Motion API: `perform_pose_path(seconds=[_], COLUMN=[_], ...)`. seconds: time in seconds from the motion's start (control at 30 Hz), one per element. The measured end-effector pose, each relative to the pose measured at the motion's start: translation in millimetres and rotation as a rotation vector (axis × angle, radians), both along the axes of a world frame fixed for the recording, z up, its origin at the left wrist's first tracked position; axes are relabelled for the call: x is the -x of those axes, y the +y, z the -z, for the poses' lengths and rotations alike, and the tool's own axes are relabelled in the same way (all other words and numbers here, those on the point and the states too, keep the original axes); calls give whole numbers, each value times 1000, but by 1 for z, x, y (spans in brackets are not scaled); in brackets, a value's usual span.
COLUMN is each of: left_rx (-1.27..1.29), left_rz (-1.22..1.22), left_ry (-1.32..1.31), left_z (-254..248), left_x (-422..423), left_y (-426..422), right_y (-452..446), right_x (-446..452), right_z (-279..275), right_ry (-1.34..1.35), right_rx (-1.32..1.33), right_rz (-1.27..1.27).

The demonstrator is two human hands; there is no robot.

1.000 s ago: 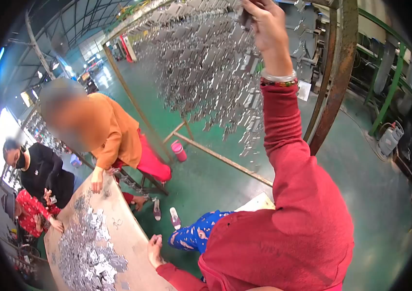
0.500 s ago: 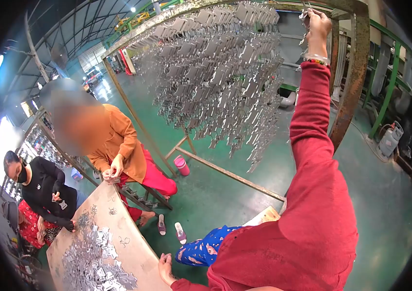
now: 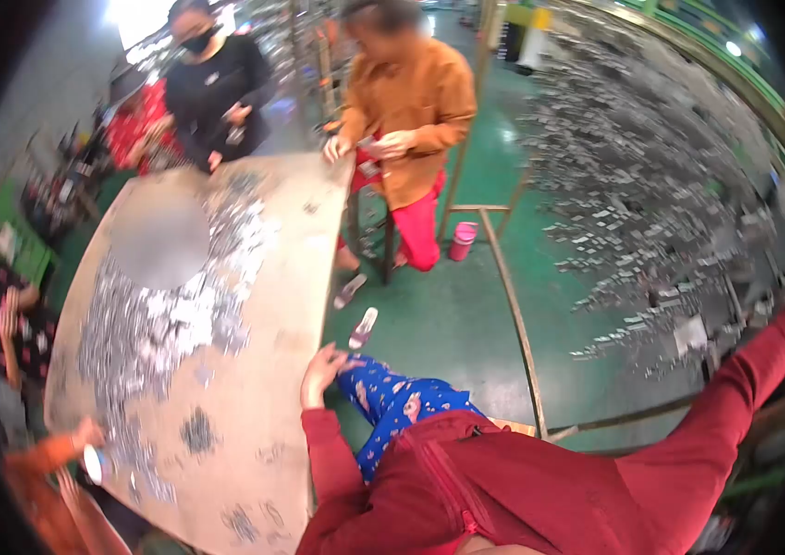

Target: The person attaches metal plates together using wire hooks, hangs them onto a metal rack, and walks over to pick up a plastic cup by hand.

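Note:
My left hand (image 3: 320, 368) rests by the right edge of the table (image 3: 277, 407), its fingers bent and blurred; whether it holds anything does not show. My right arm, in a red sleeve (image 3: 688, 462), stretches out to the far right, and the hand at its end is out of sight in the dark edge of the view. On the table lies a large heap of flat metal parts (image 3: 166, 324). Small dark clusters of wire-like pieces (image 3: 196, 432) lie nearer to me. Many metal parts (image 3: 633, 166) hang in rows in a frame at the right.
Across the table stand a person in orange (image 3: 420, 102) and a masked person in black (image 3: 217, 92). Other people's arms reach in at the left. A pink tumbler (image 3: 464, 240) and slippers (image 3: 364, 327) are on the green floor. A frame bar (image 3: 513, 314) crosses near my legs.
The view has swung left and down toward the table. My right hand, earlier raised at the frame's top with a small metal piece, has left the view. My left hand stays by the table edge.

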State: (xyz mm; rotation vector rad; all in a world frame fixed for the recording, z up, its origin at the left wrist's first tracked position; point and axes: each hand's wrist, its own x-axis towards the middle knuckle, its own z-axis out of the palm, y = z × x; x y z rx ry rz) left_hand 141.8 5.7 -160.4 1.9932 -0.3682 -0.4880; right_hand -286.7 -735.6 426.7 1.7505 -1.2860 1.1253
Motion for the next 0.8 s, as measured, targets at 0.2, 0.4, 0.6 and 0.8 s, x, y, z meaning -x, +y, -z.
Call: perform_pose_path(seconds=[0.2,0.4,0.6,0.8], left_rx=[-54,-43,206,402], left_rz=[-32,-42,-14,20], left_ry=[17,34,142,486], left_z=[-13,-16,-82,-74], left_x=[6,7,45,168], left_y=[-7,-6,-4,33], right_y=[-29,24,249,491], right_x=[-20,-58,-165,-340], right_z=[14,38,138,255], right_ry=[-99,-315,-784,-774], right_rx=[-101,185,705,-226], right_rz=[-22,-282,-1151,-2220])
